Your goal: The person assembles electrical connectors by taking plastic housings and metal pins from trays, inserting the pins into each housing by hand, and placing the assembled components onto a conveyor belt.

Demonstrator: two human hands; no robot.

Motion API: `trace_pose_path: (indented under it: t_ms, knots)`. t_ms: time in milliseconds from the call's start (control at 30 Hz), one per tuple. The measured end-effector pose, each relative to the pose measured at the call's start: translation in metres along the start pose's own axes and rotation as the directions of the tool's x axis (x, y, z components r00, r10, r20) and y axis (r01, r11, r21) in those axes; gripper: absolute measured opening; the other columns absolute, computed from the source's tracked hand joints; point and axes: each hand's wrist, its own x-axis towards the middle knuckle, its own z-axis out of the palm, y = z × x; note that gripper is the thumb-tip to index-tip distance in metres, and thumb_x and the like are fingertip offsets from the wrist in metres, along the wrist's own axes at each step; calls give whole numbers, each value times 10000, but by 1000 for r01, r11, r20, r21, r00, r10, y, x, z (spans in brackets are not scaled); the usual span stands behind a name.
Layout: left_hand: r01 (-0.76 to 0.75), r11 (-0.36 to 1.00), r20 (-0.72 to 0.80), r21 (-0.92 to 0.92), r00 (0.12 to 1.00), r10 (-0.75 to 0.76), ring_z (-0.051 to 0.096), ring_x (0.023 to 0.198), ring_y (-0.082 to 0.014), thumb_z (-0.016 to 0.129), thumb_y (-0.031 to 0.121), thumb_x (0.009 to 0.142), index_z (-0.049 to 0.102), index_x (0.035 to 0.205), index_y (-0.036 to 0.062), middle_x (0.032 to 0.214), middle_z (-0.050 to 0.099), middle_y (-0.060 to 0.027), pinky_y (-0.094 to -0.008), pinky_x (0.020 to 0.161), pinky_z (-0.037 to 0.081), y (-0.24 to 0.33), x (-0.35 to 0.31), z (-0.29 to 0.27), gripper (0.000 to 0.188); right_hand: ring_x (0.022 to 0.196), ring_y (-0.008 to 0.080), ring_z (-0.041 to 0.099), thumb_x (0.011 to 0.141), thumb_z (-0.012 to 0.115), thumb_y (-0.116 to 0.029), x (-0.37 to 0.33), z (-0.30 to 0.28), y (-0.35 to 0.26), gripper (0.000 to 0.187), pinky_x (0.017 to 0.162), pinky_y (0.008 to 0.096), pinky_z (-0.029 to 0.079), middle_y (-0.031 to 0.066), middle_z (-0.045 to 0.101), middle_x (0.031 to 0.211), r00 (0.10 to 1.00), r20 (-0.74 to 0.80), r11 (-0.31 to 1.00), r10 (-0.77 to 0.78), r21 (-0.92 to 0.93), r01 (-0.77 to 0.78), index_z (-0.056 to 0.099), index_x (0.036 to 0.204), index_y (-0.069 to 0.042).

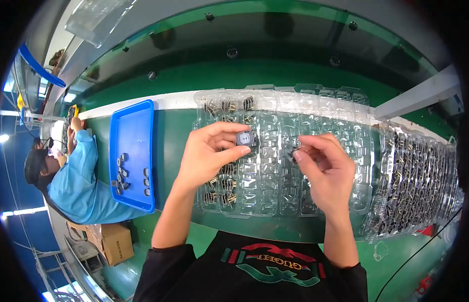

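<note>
My left hand (212, 149) is closed round a small round part (244, 138) with a grey face and a dark body, pinched between thumb and fingers. My right hand (325, 166) pinches a small dark part (296, 150) between thumb and fingertips; its kind is mostly hidden. Both hands are held above a clear plastic blister tray (267, 194) with rows of moulded pockets. Dark parts with gold-coloured pins (228, 184) sit in the pockets on its left side. Pockets under my right hand look bare.
Left of the blister tray lies a blue tray (132, 113) with several small grey and black parts. Filled clear trays (411, 181) stand at the right, beside a pale post (421, 93). Beyond is a green belt (194, 80) with scattered parts. A person in blue (81, 176) works at far left.
</note>
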Motion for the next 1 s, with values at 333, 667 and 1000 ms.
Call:
trace_pose_path:
  t_ms: [333, 667, 1000]
  knots:
    - [-347, 562, 24, 751, 865, 502, 629, 735, -261, 743, 89, 848, 615, 1170, 40, 821, 637, -135, -379, 647, 514, -14, 7, 23, 350, 783, 146, 667, 844, 686, 39, 1, 17, 8, 193, 678, 266, 543, 78, 645, 908, 994, 102, 999, -38, -24, 40, 692, 1025, -28]
    - [-247, 833, -133, 495, 926, 354, 681, 706, -253, 701, 67, 897, 561, 1237, 50, 848, 707, -124, -335, 660, 540, -12, -1, 19, 369, 813, 132, 657, 915, 625, 0, 4, 32, 11, 134, 679, 269, 542, 80, 618, 934, 992, 101, 994, 82, 66, -89, 644, 1048, 0]
    - [-126, 980, -158, 153, 976, 150, 701, 804, -186, 679, -25, 882, 558, 1220, 26, 888, 699, -113, -309, 697, 556, -6, -4, 23, 362, 912, 135, 642, 990, 535, -29, 0, 46, 14, 128, 742, 275, 573, 78, 572, 1032, 954, 188, 938, 234, 214, -272, 568, 1096, 36]
